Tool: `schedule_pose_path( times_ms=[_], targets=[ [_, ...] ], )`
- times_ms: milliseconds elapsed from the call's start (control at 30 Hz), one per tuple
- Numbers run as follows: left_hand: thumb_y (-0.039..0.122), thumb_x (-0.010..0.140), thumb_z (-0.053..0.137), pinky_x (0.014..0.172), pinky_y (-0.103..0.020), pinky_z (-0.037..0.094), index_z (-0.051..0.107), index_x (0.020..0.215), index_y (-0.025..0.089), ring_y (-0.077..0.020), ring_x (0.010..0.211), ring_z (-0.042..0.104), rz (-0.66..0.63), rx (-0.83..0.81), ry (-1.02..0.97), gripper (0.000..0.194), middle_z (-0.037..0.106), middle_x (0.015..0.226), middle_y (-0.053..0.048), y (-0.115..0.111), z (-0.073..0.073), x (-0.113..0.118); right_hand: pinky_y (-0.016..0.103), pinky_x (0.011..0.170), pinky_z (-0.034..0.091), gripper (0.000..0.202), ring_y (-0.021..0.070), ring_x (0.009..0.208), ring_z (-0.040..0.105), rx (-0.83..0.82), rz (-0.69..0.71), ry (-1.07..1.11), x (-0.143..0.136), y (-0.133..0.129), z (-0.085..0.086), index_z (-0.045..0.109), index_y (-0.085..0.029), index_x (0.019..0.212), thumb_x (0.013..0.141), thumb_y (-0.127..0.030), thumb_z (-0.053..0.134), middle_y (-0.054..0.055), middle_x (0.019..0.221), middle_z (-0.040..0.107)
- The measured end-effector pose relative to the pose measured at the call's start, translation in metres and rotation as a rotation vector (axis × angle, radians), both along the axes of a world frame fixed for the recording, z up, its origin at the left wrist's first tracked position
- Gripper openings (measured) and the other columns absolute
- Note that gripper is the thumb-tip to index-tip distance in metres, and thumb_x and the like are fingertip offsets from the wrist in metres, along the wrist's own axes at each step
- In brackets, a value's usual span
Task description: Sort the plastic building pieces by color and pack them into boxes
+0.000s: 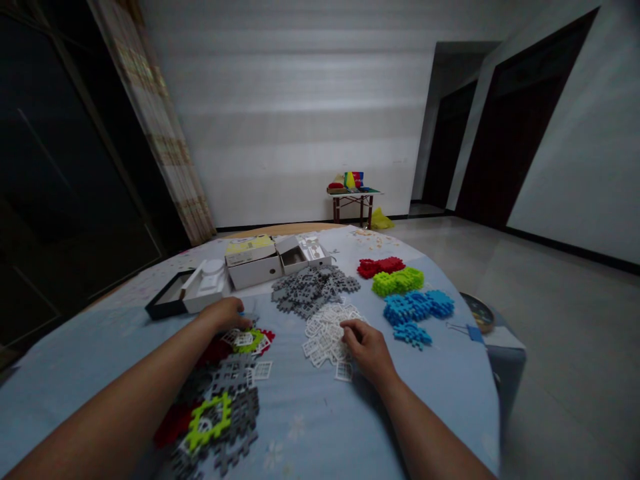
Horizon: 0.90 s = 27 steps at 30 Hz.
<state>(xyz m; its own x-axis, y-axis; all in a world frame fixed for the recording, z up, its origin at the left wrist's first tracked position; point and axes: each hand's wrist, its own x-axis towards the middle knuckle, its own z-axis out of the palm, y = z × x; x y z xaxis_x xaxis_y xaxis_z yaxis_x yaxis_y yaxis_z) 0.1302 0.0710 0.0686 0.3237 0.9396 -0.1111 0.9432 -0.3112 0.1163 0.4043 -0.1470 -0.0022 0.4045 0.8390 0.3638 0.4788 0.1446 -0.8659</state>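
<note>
My left hand [227, 315] reaches over the upper end of a mixed heap with a lime-green piece [250, 341], white squares and red pieces. Its fingers are bent, and whether they hold something cannot be made out. My right hand [367, 348] touches the right side of a pile of white window-like squares [327, 330], thumb and forefinger close together; anything between them is too small to tell. Gray interlocking pieces [313, 288] are heaped behind the white pile. Nearer on the left, a lime-green frame piece [209, 421] lies on gray pieces [243, 408].
Red [380, 267], yellow-green [399, 281] and blue pieces [417, 305] form separate piles at the right. White boxes [255, 272] and a black-edged open box [170, 297] stand at the back left. The round table's edge [487, 373] curves along the right.
</note>
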Motion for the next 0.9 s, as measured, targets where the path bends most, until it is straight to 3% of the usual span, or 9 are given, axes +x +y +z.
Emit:
schedule_pose_path(
  times_ms=[233,433,567,667,900],
  targets=[
    [0.045,0.05,0.063,0.064,-0.026,0.042,0.066,0.06,0.022,-0.0206,0.073,0.062,-0.029,0.004,-0.04,0.025,0.07,0.071,-0.003,-0.007,-0.001,-0.001,0.026,0.058,0.046,0.028,0.0172,0.064,0.061,-0.002,-0.001,0.003,0.0,-0.001,0.0,0.067,-0.017,0.091,0.078,-0.03,0.046,0.003,0.07,0.067],
    [0.048,0.061,0.052,0.061,-0.026,0.041,0.063,0.057,0.021,-0.0209,0.072,0.06,0.015,0.021,-0.193,0.029,0.067,0.064,-0.003,-0.009,0.021,-0.004,0.026,0.061,0.046,0.029,0.017,0.065,0.061,-0.009,0.002,-0.007,0.0,-0.001,0.0,0.066,-0.017,0.091,0.079,-0.031,0.045,0.003,0.071,0.067],
    [0.053,0.066,0.047,0.049,-0.025,0.039,0.063,0.068,0.018,-0.0162,0.056,0.057,0.094,-0.066,-0.322,0.038,0.065,0.062,-0.003,-0.006,0.036,-0.002,0.025,0.058,0.045,0.028,0.0162,0.061,0.06,-0.009,-0.007,-0.013,0.0,0.0,0.0,0.067,-0.016,0.09,0.078,-0.03,0.046,0.003,0.068,0.066],
    [0.056,0.063,0.052,0.042,-0.025,0.036,0.064,0.072,0.016,-0.0135,0.048,0.053,0.134,-0.139,-0.41,0.043,0.065,0.063,-0.005,-0.005,0.036,0.012,0.025,0.055,0.044,0.028,0.0157,0.059,0.059,-0.009,-0.012,-0.01,0.0,0.0,0.0,0.067,-0.016,0.09,0.078,-0.031,0.046,0.003,0.068,0.066],
    [0.062,0.074,0.037,0.063,-0.025,0.048,0.054,0.113,0.021,-0.0142,0.078,0.064,0.059,-0.129,-0.605,0.059,0.068,0.101,-0.007,0.007,0.031,0.056,0.025,0.059,0.046,0.028,0.0167,0.064,0.061,-0.023,0.0,-0.001,0.002,0.001,0.0,0.067,-0.017,0.091,0.078,-0.03,0.045,0.003,0.069,0.066]
  ],
)
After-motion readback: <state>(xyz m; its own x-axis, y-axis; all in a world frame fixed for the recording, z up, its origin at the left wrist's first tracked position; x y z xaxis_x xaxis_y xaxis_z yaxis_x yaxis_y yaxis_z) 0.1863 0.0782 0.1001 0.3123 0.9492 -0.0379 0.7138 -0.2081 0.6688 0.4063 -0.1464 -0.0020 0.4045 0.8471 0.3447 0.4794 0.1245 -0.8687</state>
